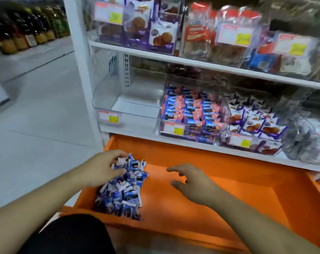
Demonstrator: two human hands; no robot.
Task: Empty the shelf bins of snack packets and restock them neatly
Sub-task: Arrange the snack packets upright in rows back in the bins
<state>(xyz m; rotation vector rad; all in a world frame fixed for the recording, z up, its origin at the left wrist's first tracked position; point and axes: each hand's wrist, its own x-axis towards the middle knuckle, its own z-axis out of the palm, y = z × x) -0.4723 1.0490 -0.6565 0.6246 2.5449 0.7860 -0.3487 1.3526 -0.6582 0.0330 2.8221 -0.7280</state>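
The blue packets (120,187) sit heaped in the orange drawer's (201,198) left end, pile running front-to-back. Left hand (102,169) is already curled onto the far end — right hand (190,182) hovers beside it, loose and empty. Empty bin (130,99) waits directly above.

Price tags (108,116) too blurred to read — top-right packets (291,52) smeared, bottles (27,33) cut off at left edge.

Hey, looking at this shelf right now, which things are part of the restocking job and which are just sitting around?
Part of the job:
- empty clear bin
- pile of blue snack packets in the orange drawer
- left hand touching the pile
- right hand, holding nothing

Just around:
- bottles along the far aisle
- bagged biscuits on the upper shelf
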